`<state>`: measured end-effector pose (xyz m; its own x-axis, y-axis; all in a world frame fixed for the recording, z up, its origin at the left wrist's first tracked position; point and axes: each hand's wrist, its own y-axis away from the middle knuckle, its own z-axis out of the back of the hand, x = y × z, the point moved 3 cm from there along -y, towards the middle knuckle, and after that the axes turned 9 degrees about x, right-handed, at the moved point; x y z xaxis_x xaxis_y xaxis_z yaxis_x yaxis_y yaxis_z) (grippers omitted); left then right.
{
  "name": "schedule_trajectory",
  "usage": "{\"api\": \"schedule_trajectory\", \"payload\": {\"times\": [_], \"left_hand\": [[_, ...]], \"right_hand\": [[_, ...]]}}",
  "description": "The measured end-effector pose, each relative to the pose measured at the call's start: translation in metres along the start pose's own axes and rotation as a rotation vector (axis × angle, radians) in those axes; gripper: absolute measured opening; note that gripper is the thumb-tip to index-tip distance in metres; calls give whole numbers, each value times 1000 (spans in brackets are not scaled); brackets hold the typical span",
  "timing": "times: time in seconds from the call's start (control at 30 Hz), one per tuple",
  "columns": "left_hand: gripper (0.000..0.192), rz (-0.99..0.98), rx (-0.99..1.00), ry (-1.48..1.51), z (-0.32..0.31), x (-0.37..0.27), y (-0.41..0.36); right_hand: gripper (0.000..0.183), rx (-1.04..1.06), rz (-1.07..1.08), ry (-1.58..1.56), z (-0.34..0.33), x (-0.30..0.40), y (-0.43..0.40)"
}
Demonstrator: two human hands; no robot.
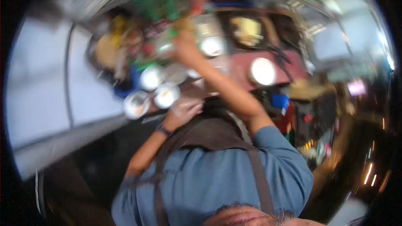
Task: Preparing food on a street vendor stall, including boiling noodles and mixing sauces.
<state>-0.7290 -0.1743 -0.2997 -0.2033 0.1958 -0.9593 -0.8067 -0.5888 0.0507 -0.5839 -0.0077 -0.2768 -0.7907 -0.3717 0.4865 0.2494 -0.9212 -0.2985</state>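
My right arm stretches across the counter, and my right hand (187, 42) is a blur at its far side, beside a container with whitish contents (212, 46). A yellow-brown shape shows at its fingertips; whether I hold it cannot be told. Close to my apron lies my left hand (187, 110), fingers bent, a dark band on the wrist; its grip is unclear. Just beyond it stand a white bowl with a bit of orange food (167, 95), another white bowl (153, 77) and a bowl with darker contents (137, 104).
At the back right a dark pan or griddle (232, 37) bears yellow food (248, 29). A round white dish (263, 71) sits on a reddish surface (240, 66), near a black-handled utensil (281, 55). Blurred green, red and yellow items crowd the back left. A dark cabinet (314, 122) stands to the right.
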Motion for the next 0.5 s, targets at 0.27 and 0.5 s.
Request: {"api": "schedule_trajectory", "payload": {"times": [0.27,0.5], "left_hand": [[15,127,-177,181,-16,7,16],[20,62,-65,-47,-59,-53,-4]], "right_hand": [[53,-143,98,-47,34,48,31],[64,47,108,-151,119,54,95]]}}
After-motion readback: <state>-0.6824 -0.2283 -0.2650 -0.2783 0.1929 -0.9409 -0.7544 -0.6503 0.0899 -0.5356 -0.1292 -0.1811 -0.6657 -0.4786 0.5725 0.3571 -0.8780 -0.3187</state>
